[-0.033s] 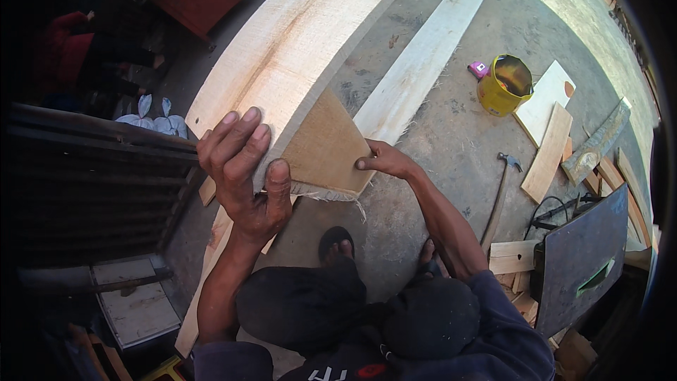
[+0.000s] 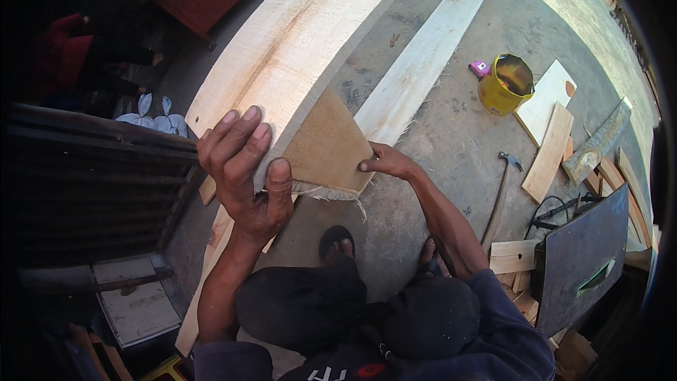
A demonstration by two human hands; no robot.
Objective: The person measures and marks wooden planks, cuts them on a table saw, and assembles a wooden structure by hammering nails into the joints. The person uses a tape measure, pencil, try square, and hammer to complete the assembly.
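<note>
A wide pale plank (image 2: 296, 42) runs from near me toward the far side, standing above a second long board (image 2: 416, 63). A short wooden end board (image 2: 326, 147) joins the two at the near end, its lower edge rough with splintered fibres. My left hand (image 2: 243, 176) is closed on the near end of the wide plank, fingers on its top face and thumb at the end edge. At the end board's right edge, my right hand (image 2: 389, 161) grips with the thumb on its face; its other fingers are hidden behind the wood.
To the right on the concrete stand a yellow bucket (image 2: 502, 92), a pink tape measure (image 2: 479, 68), a hammer (image 2: 502, 190) and a dark flat panel with a slot (image 2: 585, 261) among wood offcuts. At left are a slatted structure (image 2: 92, 183), white sacks (image 2: 159, 121) and a person in red (image 2: 67, 53).
</note>
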